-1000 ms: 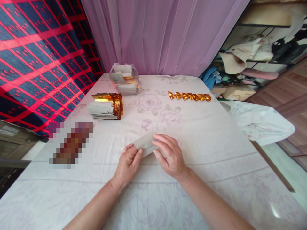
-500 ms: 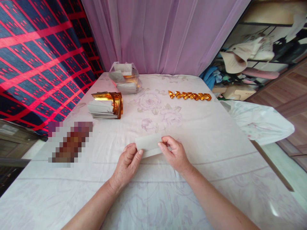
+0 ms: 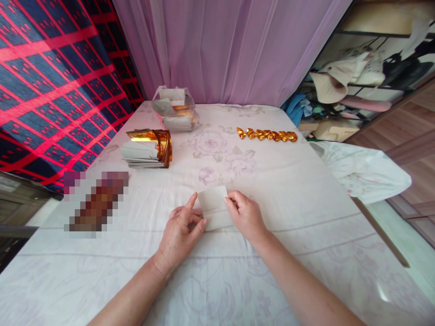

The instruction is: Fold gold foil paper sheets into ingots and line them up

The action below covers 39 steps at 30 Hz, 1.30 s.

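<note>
A pale grey-white paper sheet (image 3: 215,201) with a crease across it is held low over the table. My right hand (image 3: 247,215) pinches its right edge between thumb and fingers. At the lower left corner, the thumb of my left hand (image 3: 181,228) presses on the paper, its index finger raised along the left edge and the other fingers curled. Left of centre lies a stack of paper sheets (image 3: 141,153) with shiny gold foil faces. Several folded gold foil pieces (image 3: 268,135) form a row at the far right.
A clear plastic bag (image 3: 175,111) with more paper stacks stands at the back left. The floral tablecloth (image 3: 288,194) covers the table. A pixelated patch (image 3: 98,203) hides something on the left. Shelves with a hat (image 3: 331,83) stand beyond the right edge.
The sheet shows more of its height, its upper flap now raised. My left index finger has lifted from its curled position, while my right hand keeps its pinch.
</note>
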Motion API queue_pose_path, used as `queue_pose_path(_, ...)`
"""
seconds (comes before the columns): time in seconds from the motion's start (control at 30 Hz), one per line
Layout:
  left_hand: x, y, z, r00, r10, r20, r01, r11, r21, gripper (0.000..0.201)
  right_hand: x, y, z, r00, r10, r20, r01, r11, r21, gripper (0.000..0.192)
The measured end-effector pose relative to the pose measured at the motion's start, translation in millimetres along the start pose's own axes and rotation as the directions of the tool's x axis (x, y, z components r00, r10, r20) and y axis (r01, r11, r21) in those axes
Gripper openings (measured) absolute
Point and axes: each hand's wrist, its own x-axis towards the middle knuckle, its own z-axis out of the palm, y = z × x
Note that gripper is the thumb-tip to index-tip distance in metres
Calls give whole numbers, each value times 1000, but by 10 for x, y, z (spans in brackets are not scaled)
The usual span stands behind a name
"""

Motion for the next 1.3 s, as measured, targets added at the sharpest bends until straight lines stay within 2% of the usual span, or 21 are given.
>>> queue_pose_path(0.2, -21, 77, -57, 995, 13, 96, -7, 998, -61, 61, -15, 19, 3, 999, 4, 54, -1, 999, -44, 18)
queue_pose_path(0.37, -1, 61, -78, 991, 119, 61, -127, 982, 138, 32, -45, 55, 31, 996, -50, 76, 70, 955, -289, 21)
queue_pose_path(0.47, 23, 82, -95, 982, 176, 63, -186, 952, 242, 26, -54, 61, 44, 994, -66, 90, 93, 933, -348, 21)
queue_pose_path(0.6, 35, 103, -91, 939, 253, 233, -317, 899, 301, 37, -48, 35, 31, 993, -58, 100, 91, 923, -373, 19)
queue_pose_path(0.7, 16, 71, -56, 905, 245, 347, -361, 874, 326, 50, -42, 10, 11, 994, -34, 102, 72, 916, -394, 17)
queue_pose_path(0.83, -15, 26, -19, 896, 227, 382, -371, 856, 360, 51, -29, 9, -13, 996, -11, 87, 43, 927, -372, 14)
queue_pose_path(1.13, -15, 33, -14, 902, 234, 362, -367, 857, 362, 50, 40, 133, -86, 1000, 9, 29, -4, 985, -172, 11)
queue_pose_path(1.23, -15, 35, -7, 906, 236, 351, -362, 863, 353, 49, 38, 116, -111, 997, -70, 19, 72, 986, -153, 11)
queue_pose_path(1.3, -18, 35, -3, 906, 236, 351, -362, 862, 355, 49, 31, 89, -112, 988, -146, 58, 154, 976, -154, 12)
